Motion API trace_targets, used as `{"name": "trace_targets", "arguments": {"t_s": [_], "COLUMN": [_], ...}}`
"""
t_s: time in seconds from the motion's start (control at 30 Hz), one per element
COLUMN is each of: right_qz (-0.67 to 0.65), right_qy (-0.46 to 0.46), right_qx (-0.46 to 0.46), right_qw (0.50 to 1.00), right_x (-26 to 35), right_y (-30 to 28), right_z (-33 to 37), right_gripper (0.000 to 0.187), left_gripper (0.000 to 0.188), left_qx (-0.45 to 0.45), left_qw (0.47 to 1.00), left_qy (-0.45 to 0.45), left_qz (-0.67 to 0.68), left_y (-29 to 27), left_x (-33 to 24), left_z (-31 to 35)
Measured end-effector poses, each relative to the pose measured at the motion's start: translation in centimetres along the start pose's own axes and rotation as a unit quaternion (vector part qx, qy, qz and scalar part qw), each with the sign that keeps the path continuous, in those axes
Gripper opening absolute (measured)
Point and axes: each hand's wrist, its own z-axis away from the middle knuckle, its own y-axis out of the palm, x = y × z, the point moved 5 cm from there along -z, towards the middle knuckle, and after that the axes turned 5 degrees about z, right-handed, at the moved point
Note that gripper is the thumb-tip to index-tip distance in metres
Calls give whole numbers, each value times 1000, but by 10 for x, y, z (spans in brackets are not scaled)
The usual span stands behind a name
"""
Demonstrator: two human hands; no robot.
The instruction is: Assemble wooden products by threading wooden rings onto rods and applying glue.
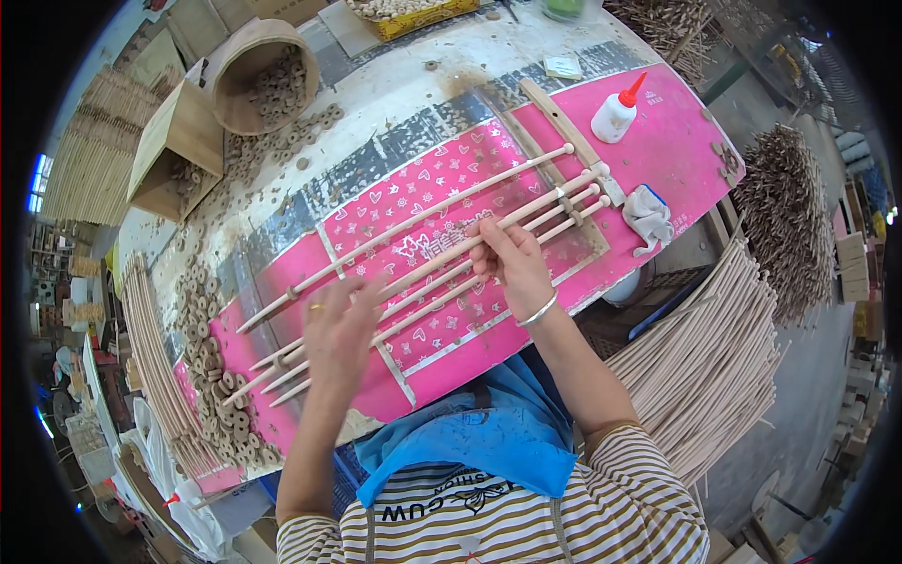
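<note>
My right hand (507, 252) pinches a pale wooden rod (540, 204) between thumb and fingers, holding it slantwise over the pink mat. A silver bracelet circles that wrist. My left hand (340, 331) hovers over the lower left ends of the rods, its fingers blurred by motion, so its grip cannot be made out. Another rod (526, 167) with a knob at its right end lies beyond the held one. Nearer me are more knobbed rods (603, 201), their pointed left ends partly behind my left hand. A small wooden ring (291, 293) sits around the farthest rod.
A wooden bar (564, 127) and a white glue bottle (614, 118) with red nozzle are at the right, near a crumpled cloth (647, 218). Loose wooden rings (202, 343) pile up leftward. A round container (266, 80) holds rings. Bundled rods (714, 362) lie at lower right.
</note>
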Motion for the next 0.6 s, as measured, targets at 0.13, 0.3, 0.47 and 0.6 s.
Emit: {"name": "trace_targets", "arguments": {"t_s": [0.13, 0.3, 0.47, 0.6], "right_qz": [17, 19, 37, 52], "right_qy": [-11, -28, -31, -11], "right_qx": [-4, -7, -16, -8], "right_qw": [1000, 999, 999, 999], "right_x": [10, 16, 23, 16], "right_y": [-12, -12, -18, -11], "right_z": [0, 1, 6, 8], "right_gripper": [31, 29, 28, 28], "left_gripper": [48, 37, 37, 40], "left_qx": [50, 127, 59, 105], "left_qw": [992, 967, 944, 943], "left_qy": [-115, -186, -226, -207], "left_qz": [3, 118, 232, 237], "left_y": [-51, -53, -55, -50], "left_x": [46, 74, 77, 73], "left_z": [45, 78, 88, 78]}}
